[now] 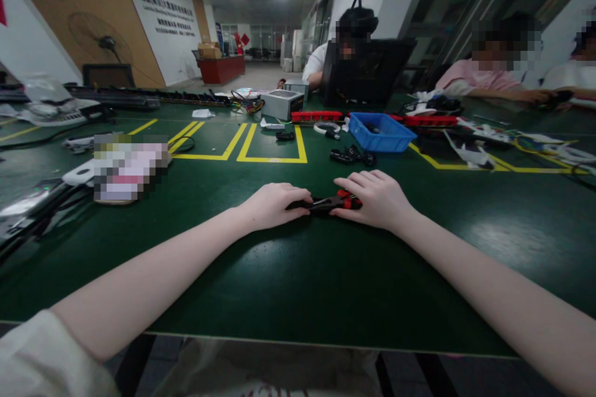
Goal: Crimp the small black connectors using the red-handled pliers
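Red-and-black-handled pliers (329, 203) are in my right hand (382, 200), fingers wrapped round the handles. Their dark metal jaws point left and meet a small black piece (298, 204) pinched in my left hand (274, 205). My fingers cover most of that piece, so its kind does not show. Whether the jaws are clamped on it I cannot tell. Both hands are low over the green table (298, 285), near its middle. Beyond my right hand lies a cluster of small black parts (352, 155).
A blue bin (382, 133) stands behind the black parts. A grey power supply unit (282, 103) and red strips (316, 116) lie farther back. At left, a phone (128, 180) is mounted beside cables. Co-workers sit across the table, one behind a black monitor (372, 68).
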The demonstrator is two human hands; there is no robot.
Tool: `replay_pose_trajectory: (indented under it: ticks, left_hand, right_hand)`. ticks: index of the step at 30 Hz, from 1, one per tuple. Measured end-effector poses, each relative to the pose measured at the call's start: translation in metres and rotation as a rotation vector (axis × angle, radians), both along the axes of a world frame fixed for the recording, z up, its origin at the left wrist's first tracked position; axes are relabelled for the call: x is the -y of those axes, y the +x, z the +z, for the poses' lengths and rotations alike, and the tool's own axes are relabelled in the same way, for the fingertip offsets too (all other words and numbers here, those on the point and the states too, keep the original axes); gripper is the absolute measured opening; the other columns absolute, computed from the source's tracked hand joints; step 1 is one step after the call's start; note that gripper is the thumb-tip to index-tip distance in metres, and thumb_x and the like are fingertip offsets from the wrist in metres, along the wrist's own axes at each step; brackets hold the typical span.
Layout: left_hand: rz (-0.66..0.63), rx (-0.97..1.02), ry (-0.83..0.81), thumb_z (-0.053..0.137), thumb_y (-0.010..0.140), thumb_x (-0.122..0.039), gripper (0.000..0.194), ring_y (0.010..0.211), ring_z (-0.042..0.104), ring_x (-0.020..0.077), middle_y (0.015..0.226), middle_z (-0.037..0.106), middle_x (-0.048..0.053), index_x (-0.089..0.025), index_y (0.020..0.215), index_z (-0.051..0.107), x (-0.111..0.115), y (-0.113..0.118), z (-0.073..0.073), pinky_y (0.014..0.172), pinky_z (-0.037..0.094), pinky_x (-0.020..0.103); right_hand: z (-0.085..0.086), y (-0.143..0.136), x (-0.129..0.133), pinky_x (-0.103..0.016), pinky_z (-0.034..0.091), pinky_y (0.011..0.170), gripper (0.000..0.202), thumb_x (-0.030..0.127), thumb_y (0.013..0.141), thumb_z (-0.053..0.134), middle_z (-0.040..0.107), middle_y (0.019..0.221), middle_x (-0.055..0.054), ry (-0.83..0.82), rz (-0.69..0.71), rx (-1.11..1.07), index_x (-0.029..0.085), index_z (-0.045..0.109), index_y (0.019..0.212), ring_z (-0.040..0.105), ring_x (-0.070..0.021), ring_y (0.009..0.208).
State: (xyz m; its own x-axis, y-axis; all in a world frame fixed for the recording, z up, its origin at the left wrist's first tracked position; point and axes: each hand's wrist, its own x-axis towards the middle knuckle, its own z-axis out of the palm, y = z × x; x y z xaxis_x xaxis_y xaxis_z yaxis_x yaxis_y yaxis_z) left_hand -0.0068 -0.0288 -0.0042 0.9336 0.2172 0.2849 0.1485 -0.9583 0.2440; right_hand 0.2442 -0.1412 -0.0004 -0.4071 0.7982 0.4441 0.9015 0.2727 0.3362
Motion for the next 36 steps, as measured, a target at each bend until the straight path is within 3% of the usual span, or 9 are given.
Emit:
replay_pose_trajectory:
  ticks: [4, 11, 20, 27, 36]
  left_hand:
    - [0.012, -0.002, -0.005, 0.06, 0.095, -0.032, 0.022, 0.1, 0.067, 0.0218, 0.109, 0.07, 0.005, -0.023, 0.114, 0.064, 0.0009, 0.0001, 0.0009, 0.085, 0.053, 0.035]
    - [0.049, -0.022, -0.023, 0.059, 0.094, -0.031, 0.022, 0.097, 0.065, 0.0207, 0.107, 0.068, 0.006, -0.022, 0.114, 0.062, 0.0028, 0.0012, 0.0016, 0.081, 0.053, 0.032]
    - [-0.017, -0.008, 0.008, 0.056, 0.095, -0.03, 0.02, 0.103, 0.063, 0.021, 0.111, 0.068, 0.006, -0.02, 0.111, 0.062, 0.0015, 0.0021, -0.0002, 0.087, 0.052, 0.035]
    - [-0.023, 0.004, 0.029, 0.055, 0.096, -0.029, 0.019, 0.102, 0.062, 0.0209, 0.11, 0.069, 0.006, -0.019, 0.11, 0.062, 0.0027, 0.0026, -0.0001, 0.087, 0.052, 0.035]
    - [-0.01, -0.002, 0.05, 0.054, 0.097, -0.03, 0.02, 0.1, 0.062, 0.0211, 0.109, 0.069, 0.006, -0.019, 0.111, 0.062, 0.0025, 0.0033, -0.0015, 0.084, 0.052, 0.034]
  right_hand:
    - [0.0011, -0.0025, -0.0011, -0.036, 0.04, 0.077, 0.049, 0.063, 0.087, 0.054, 0.068, 0.093, -0.012, -0.001, -0.008, 0.008, 0.016, 0.067, 0.091, 0.059, -0.0247, 0.085]
    - [0.0002, -0.0009, -0.002, -0.036, 0.041, 0.077, 0.049, 0.063, 0.088, 0.053, 0.068, 0.092, -0.012, -0.048, -0.013, -0.073, 0.016, 0.064, 0.09, 0.059, -0.0239, 0.084]
    - [0.0007, -0.0015, -0.002, -0.04, 0.04, 0.087, 0.046, 0.063, 0.087, 0.055, 0.07, 0.088, -0.01, -0.047, 0.014, -0.116, 0.019, 0.065, 0.088, 0.06, -0.0244, 0.085]
    - [0.0004, -0.002, -0.0009, -0.035, 0.038, 0.073, 0.046, 0.062, 0.087, 0.054, 0.068, 0.088, -0.01, -0.093, -0.024, -0.134, 0.018, 0.063, 0.089, 0.058, -0.0228, 0.081]
    - [0.0006, -0.0032, 0.001, -0.033, 0.036, 0.067, 0.047, 0.065, 0.087, 0.053, 0.067, 0.084, -0.009, -0.093, -0.082, -0.146, 0.019, 0.061, 0.083, 0.056, -0.0202, 0.074]
